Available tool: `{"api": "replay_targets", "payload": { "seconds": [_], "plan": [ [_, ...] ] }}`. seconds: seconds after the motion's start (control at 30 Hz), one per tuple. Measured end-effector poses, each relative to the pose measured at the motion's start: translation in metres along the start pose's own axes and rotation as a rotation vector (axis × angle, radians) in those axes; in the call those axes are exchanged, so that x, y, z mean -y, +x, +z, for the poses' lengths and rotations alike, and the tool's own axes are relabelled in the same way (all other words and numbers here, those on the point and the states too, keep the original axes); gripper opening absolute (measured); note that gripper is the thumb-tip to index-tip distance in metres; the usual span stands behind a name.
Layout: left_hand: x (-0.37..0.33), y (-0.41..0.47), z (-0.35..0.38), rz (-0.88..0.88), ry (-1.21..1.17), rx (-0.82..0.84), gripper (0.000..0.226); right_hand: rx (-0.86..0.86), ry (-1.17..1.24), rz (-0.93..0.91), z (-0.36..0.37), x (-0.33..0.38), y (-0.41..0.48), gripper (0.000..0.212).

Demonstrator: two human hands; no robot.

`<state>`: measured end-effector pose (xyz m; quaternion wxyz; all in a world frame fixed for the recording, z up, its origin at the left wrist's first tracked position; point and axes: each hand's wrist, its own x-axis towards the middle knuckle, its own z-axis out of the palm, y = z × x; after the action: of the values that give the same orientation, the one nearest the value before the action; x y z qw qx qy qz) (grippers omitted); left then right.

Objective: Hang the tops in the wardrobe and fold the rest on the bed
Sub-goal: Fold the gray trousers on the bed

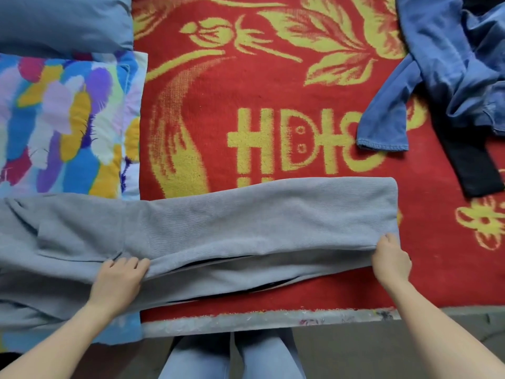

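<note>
A pair of grey knit trousers [218, 222] lies stretched left to right across the near edge of the bed, one leg folded over the other. My left hand [117, 280] grips the fabric near the crotch seam, fingers curled into a fold. My right hand [390, 258] pinches the lower corner of the leg hem at the right end. A heap of blue denim clothes [451, 67] lies at the far right, with a black garment [470, 165] poking out beneath it.
A red blanket with yellow flowers [259, 91] covers the bed. A multicoloured pillow [65, 124] and a grey-blue pillow [62, 20] lie at the left. The bed's front edge [259, 318] runs below the trousers, with my legs in light jeans [232, 356] against it.
</note>
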<state>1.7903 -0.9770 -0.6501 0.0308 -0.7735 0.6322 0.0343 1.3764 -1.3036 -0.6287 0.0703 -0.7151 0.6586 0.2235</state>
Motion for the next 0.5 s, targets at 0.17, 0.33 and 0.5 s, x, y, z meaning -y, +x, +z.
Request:
{"api": "replay_targets", "payload": {
  "seconds": [0.17, 0.33, 0.5],
  "plan": [
    [-0.007, -0.012, -0.001, -0.022, -0.047, 0.103, 0.026, -0.119, 0.295, 0.056, 0.008, -0.009, -0.007, 0.016],
    [-0.014, -0.027, 0.0, -0.083, -0.073, 0.241, 0.026, -0.323, 0.173, -0.141, 0.037, -0.025, -0.016, 0.025],
    [-0.028, -0.037, -0.003, -0.122, -0.108, 0.34, 0.021, -0.209, 0.073, -0.154, 0.045, -0.03, -0.026, 0.03]
  ]
}}
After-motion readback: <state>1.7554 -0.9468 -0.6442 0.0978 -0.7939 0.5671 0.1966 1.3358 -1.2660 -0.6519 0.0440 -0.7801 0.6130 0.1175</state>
